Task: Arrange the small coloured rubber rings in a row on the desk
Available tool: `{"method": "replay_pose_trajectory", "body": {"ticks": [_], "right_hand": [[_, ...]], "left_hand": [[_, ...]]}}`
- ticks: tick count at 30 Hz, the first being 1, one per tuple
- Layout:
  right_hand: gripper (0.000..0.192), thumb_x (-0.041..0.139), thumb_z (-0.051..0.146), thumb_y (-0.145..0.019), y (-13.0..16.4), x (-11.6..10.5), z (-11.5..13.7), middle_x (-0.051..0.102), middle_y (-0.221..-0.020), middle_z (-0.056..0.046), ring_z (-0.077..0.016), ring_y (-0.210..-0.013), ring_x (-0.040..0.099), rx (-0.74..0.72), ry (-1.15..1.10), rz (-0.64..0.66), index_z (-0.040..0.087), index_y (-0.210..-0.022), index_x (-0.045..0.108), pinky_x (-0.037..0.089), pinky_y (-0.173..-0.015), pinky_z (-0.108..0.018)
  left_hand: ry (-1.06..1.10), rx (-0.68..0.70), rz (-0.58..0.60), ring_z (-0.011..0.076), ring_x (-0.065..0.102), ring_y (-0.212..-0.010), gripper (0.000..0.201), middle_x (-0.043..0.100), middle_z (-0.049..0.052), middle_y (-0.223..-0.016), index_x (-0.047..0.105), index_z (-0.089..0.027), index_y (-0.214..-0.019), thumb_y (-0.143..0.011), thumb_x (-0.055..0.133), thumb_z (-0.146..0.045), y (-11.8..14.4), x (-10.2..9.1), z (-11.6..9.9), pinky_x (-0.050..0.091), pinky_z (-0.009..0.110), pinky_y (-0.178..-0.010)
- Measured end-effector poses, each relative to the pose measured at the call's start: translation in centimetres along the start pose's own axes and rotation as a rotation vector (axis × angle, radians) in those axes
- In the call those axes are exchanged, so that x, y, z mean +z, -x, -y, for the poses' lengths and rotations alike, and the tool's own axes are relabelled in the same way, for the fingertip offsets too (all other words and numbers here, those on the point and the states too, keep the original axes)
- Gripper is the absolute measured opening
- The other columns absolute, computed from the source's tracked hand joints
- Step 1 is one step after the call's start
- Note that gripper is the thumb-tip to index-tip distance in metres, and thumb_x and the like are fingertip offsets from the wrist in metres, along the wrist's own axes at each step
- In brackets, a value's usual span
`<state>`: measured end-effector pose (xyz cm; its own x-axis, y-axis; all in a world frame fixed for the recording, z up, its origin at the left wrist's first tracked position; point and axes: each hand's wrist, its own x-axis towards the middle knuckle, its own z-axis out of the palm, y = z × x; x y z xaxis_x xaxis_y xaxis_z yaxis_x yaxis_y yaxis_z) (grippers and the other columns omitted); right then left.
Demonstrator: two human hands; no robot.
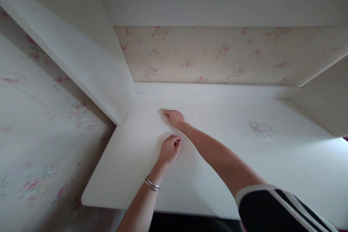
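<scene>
rubber bands (164, 110) just beyond right hand (174, 117) grip, touching fingertips, left hand (170, 149) apart

white desk (217, 174) | floral wallpaper (217, 54) | white shelf (217, 7) overhead

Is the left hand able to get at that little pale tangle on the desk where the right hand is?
Probably yes. The left hand rests curled on the bare white desk just short of the tangle; only the right hand lies beside it.
</scene>
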<state>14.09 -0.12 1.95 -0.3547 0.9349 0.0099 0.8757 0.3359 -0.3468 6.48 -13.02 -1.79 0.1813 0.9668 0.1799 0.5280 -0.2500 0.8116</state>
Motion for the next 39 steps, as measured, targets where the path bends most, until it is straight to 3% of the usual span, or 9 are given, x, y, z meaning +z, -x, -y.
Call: {"method": "replay_pose_trajectory", "body": {"ticks": [6, 10, 15, 20, 24, 29, 39], "right_hand": [[0.035, 0.031, 0.041, -0.095, 2.2, -0.9, -1.9, 0.065, -0.112, 0.005, -0.0152, -0.097, 0.06, -0.092, -0.127, -0.086, 0.034, -0.11, 0.063, 0.043, -0.079, -0.022], [0.033, 0.037, 0.038, -0.093, 4.7, -1.0, -3.4, 0.068, -0.107, 0.003, -0.0159, -0.094, 0.062, -0.124, -0.268, -0.163, 0.03, -0.105, 0.066, 0.044, -0.08, -0.023], [0.031, 0.04, 0.036, -0.091, 8.9, -0.7, -5.4, 0.07, -0.101, 0.0, -0.016, -0.09, 0.063, -0.082, -0.356, -0.147, 0.026, -0.098, 0.069, 0.044, -0.08, -0.024], [0.032, 0.039, 0.037, -0.092, 13.1, 0.4, -7.8, 0.069, -0.102, -0.003, -0.0163, -0.092, 0.062, -0.092, -0.316, -0.176, 0.024, -0.102, 0.067, 0.044, -0.083, -0.025], [0.034, 0.036, 0.036, -0.094, 15.3, 0.9, -8.7, 0.069, -0.095, -0.004, -0.0155, -0.084, 0.063, -0.104, -0.213, -0.17, 0.025, -0.102, 0.067, 0.044, -0.076, -0.024], [0.036, 0.034, 0.036, -0.095, 16.1, 0.8, -8.5, 0.069, -0.083, -0.004, -0.0145, -0.074, 0.062, -0.111, -0.109, -0.164, 0.025, -0.104, 0.067, 0.042, -0.068, -0.022], [0.035, 0.034, 0.034, -0.095, 16.1, 1.2, -8.6, 0.069, -0.087, -0.004, -0.0155, -0.078, 0.062, -0.144, -0.043, -0.121, 0.029, -0.113, 0.064, 0.042, -0.072, -0.024]], "left_hand": [[-0.014, -0.002, -0.01, 0.0107, 0.058, -0.071, 0.019, 0.065, 0.001, -0.088, 0.065, -0.02, -0.09, -0.085, 0.047, -0.02, 0.0, 0.0, -0.2, 0.046, 0.023, -0.069], [-0.006, -0.014, -0.019, 0.0106, 0.057, -0.07, 0.018, 0.066, 0.001, -0.088, 0.065, -0.02, -0.09, -0.084, 0.049, -0.018, 0.0, 0.1, -0.1, 0.046, 0.023, -0.068], [-0.009, -0.024, -0.002, 0.0113, 0.058, -0.071, 0.017, 0.066, 0.001, -0.087, 0.066, -0.02, -0.089, -0.083, 0.05, -0.018, 0.1, 0.3, -0.1, 0.047, 0.023, -0.068], [-0.013, -0.016, 0.005, 0.0108, 0.059, -0.07, 0.016, 0.065, 0.0, -0.084, 0.066, -0.02, -0.089, -0.082, 0.052, -0.018, 0.2, 0.4, -0.2, 0.047, 0.023, -0.069], [-0.022, -0.012, 0.017, 0.0114, 0.059, -0.073, 0.015, 0.066, 0.0, -0.085, 0.066, -0.021, -0.089, -0.083, 0.052, -0.019, 0.3, 0.5, -0.2, 0.047, 0.023, -0.07], [-0.051, -0.017, 0.029, 0.0116, 0.059, -0.074, 0.017, 0.065, 0.0, -0.086, 0.066, -0.022, -0.09, -0.084, 0.05, -0.019, 0.3, 0.5, -0.4, 0.047, 0.023, -0.07], [-0.035, -0.021, 0.006, 0.0123, 0.06, -0.076, 0.016, 0.065, 0.001, -0.087, 0.065, -0.021, -0.09, -0.085, 0.049, -0.021, 0.2, 0.5, -0.3, 0.048, 0.024, -0.072]]}}
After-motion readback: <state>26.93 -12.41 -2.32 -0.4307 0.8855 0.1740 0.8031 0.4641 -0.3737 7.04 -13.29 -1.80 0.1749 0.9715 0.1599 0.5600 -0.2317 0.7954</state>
